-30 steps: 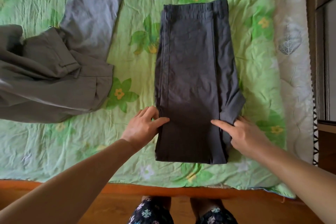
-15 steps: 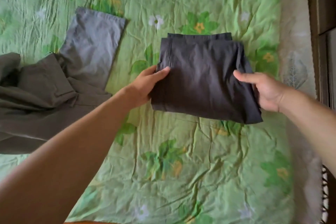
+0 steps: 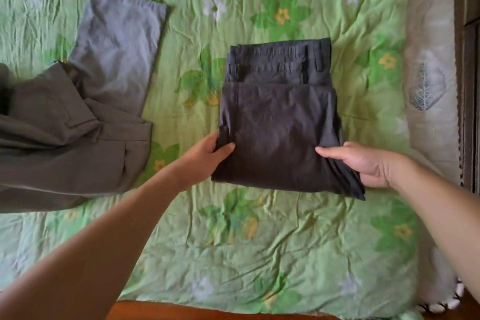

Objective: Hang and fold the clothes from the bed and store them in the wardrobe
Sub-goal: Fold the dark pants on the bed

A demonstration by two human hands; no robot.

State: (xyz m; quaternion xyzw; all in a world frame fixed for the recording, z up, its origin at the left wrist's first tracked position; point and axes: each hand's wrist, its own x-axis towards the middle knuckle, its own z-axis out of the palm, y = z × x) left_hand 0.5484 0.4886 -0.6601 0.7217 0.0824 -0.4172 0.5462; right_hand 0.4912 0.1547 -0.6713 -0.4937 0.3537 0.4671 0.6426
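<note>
Dark grey trousers [image 3: 280, 122] lie folded over on the green flowered bedspread [image 3: 259, 241], the waistband showing at the far end. My left hand [image 3: 207, 156] pinches the folded bundle's near left edge, thumb on top. My right hand [image 3: 363, 163] grips the near right edge, thumb on top and fingers under the layers. A second pair, olive-grey trousers [image 3: 65, 138], lies unfolded at the left with one lighter leg stretched toward the far side.
A white quilt with a leaf print [image 3: 428, 86] runs along the bed's right side. Dark wooden furniture [image 3: 467, 60] stands at the far right edge. The wooden bed frame [image 3: 207, 313] shows along the near edge.
The long dark trousers were folded in half away from me, the near end carried up to the waistband. Both hands then slid back to the bundle's near corners.
</note>
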